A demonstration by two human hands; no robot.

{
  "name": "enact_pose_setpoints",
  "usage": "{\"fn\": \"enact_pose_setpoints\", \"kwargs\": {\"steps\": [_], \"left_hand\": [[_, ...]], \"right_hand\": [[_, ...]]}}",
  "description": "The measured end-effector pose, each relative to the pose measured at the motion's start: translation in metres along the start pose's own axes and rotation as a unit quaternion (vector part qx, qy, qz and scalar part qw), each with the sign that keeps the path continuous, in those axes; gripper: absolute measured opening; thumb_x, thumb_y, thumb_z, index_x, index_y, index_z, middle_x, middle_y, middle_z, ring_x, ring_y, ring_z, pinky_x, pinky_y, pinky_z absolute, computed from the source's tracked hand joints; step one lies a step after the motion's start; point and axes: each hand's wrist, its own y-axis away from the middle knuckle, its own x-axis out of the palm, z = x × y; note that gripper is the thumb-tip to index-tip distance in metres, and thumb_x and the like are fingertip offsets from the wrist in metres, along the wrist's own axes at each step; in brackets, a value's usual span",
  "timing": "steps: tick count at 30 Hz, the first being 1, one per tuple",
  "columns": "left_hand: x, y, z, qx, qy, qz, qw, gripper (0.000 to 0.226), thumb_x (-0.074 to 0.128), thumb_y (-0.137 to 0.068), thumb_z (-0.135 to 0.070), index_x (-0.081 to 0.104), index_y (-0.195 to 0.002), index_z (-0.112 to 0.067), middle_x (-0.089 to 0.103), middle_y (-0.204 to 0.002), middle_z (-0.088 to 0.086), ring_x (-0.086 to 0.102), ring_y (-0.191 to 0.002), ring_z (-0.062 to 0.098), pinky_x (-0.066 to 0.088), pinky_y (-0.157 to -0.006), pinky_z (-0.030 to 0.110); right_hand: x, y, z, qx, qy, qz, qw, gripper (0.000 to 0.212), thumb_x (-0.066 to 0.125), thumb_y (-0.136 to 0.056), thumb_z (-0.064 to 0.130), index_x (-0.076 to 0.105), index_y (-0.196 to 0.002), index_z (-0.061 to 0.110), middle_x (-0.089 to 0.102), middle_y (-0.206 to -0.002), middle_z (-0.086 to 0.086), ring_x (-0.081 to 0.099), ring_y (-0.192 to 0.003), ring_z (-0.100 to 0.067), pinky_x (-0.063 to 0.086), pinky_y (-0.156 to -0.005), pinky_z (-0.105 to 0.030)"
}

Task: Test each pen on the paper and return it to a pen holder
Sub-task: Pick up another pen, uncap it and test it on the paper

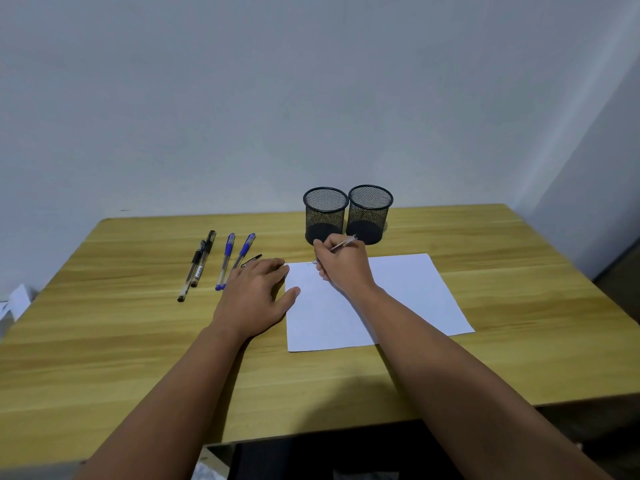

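Observation:
My right hand grips a clear pen with its tip on the top left corner of the white paper. My left hand lies flat, fingers straight, on the table at the paper's left edge, thumb on the sheet. A black pen cap pokes out from under its fingertips. Left of that hand lie two black pens and two blue-capped pens. Two black mesh pen holders stand side by side behind the paper, with no pens showing in them.
The wooden table ends at a near edge below my forearms and meets the pale wall at the back. White crumpled material sits off the table's left side.

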Motion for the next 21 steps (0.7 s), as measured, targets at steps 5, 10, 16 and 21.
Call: {"fn": "enact_pose_setpoints", "kwargs": {"steps": [5,10,16,21], "left_hand": [[0.0003,-0.0003,0.0009,-0.002,0.005,0.003,1.000,0.065,0.043,-0.090,-0.066,0.064,-0.135,-0.025,0.058,-0.144,-0.008,0.046,-0.137,0.017,0.037,-0.110,0.047],[0.0012,0.0001,0.0020,0.000,0.006,0.002,1.000,0.065,0.043,-0.091,-0.066,0.064,-0.136,-0.025,0.058,-0.144,-0.008,0.046,-0.137,0.016,0.037,-0.111,0.047],[0.0017,0.0004,0.0016,0.000,0.003,-0.002,1.000,0.062,0.046,-0.091,-0.065,0.065,-0.134,-0.025,0.059,-0.143,-0.009,0.047,-0.136,0.016,0.036,-0.109,0.044],[0.0024,-0.0006,0.0028,-0.003,-0.003,0.005,1.000,0.062,0.046,-0.092,-0.066,0.063,-0.138,-0.026,0.056,-0.146,-0.009,0.044,-0.138,0.016,0.035,-0.112,0.045]], "right_hand": [[-0.0003,0.0002,-0.0011,-0.009,0.016,-0.001,1.000,0.038,0.066,-0.104,0.018,0.059,-0.078,-0.008,0.065,-0.068,-0.030,0.064,-0.056,-0.040,0.052,-0.050,-0.035],[-0.0013,-0.0008,-0.0023,-0.003,0.009,-0.017,1.000,0.039,0.066,-0.104,0.019,0.055,-0.077,-0.008,0.064,-0.070,-0.033,0.061,-0.053,-0.024,0.051,-0.048,-0.031],[0.0008,-0.0024,-0.0054,-0.007,0.017,-0.013,1.000,0.040,0.066,-0.102,0.019,0.055,-0.072,-0.005,0.064,-0.067,-0.030,0.060,-0.053,-0.028,0.049,-0.049,-0.035],[0.0010,-0.0037,-0.0071,-0.010,0.028,-0.016,0.999,0.040,0.065,-0.099,0.017,0.051,-0.065,0.002,0.059,-0.064,-0.030,0.061,-0.052,-0.035,0.048,-0.049,-0.038]]}}
